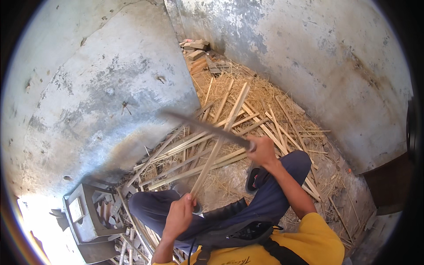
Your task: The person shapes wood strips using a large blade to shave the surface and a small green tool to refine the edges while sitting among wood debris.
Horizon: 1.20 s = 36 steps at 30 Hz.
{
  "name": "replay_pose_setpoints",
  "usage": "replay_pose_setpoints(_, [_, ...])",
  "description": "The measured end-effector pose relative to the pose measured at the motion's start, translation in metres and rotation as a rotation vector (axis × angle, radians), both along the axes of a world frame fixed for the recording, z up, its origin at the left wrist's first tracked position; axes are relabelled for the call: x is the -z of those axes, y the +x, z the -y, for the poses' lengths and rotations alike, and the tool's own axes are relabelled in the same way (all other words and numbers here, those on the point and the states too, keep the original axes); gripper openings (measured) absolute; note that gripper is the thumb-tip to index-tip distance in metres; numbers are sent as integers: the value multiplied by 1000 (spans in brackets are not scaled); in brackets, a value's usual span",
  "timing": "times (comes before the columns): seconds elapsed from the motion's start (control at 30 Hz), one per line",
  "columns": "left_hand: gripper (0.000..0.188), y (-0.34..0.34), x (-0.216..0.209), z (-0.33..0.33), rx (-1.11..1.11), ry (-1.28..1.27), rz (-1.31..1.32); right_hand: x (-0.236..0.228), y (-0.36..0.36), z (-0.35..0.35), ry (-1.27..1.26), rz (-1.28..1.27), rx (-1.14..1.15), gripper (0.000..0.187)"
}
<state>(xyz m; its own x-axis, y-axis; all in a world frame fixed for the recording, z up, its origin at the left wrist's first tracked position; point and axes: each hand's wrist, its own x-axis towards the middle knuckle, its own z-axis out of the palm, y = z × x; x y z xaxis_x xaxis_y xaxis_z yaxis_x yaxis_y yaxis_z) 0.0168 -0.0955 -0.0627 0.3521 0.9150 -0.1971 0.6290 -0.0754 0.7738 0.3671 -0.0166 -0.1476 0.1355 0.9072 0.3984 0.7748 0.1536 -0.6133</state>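
- Blade (198,125) and held strip (212,157) cross ahead, barring the middle.
- Loose strips (179,177) crowd beyond.
- Walls (318,88) hem both sides.
- Gap between the knees (297,163), right of the held strip.

A: Head view: taken from where?
B: Fisheye on the person's head, left of a pair, pitched steeply down and forward.
A: Range?
B: Yellow cloth shirt (319,239) closest, lower edge; bare left hand (180,215) near, lower centre; bare right hand (263,152) near, right of centre; grey-white peeling plaster walls (304,44) farthest, upper frame.
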Motion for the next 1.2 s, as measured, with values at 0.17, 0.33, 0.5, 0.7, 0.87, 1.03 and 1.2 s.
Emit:
replay_pose_setpoints(0.17, [45,1,1,-1,-33,-13,11,6,1,5,-8,12,55,13])
replay_pose_setpoints(0.33, [44,3,1,0,16,-25,10,12,2,8,-40,66,-44,16])
replay_pose_setpoints(0.5, [43,-7,-2,14,-19,-67,3,1,32,-7,-67,-117,274,13])
replay_pose_setpoints(0.7, [53,-10,20,-1,-3,-142,211,7,7,7,74,152,-73,17])
replay_pose_setpoints(0.87, [47,-4,-9,-6,-178,-621,416,0,-5,10,27,176,-95,17])
replay_pose_setpoints(1.03, [48,-9,17,-3,-125,-475,435,-1,-2,3,35,51,-11,16])
replay_pose_setpoints(1.2, [50,-15,15,-9,-79,-546,347,-12,4,4,-31,-55,-18,14])
